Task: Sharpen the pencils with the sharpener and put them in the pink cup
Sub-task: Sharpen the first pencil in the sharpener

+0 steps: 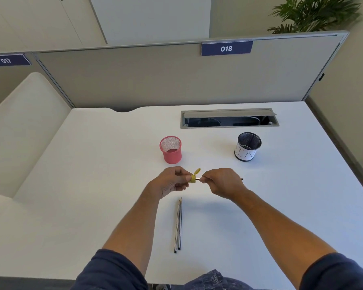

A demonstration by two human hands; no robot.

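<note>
Taking the pink mesh cup (pixel 170 150) as the landmark, everything in play sits on the near side of it or to its right on the white tabletop (pixel 92 164).

Just in front of the cup, the left hand (pixel 172 181) has its grip pinched around a small yellow sharpener (pixel 193 178), whose lid stands flipped up. Holding it in the air and sideways turns its opening toward the other hand. To the right of that, still just in front of the cup, the right hand (pixel 220 181) has its grip pressed together on a pencil (pixel 240 178), fingers close to the end that enters the sharpener, probably so the shaft can be twisted without bending. The blunt end sticks out past the palm to the right.

Nearer the person than the cup, two more pencils (pixel 178 225) lie side by side, touching, tips toward the cup; they look set there to wait within easy reach. The cup itself appears empty, so this looks like the first pencil.

Well to the cup's right stands a black mesh cup with a white paper label (pixel 247 146).
</note>
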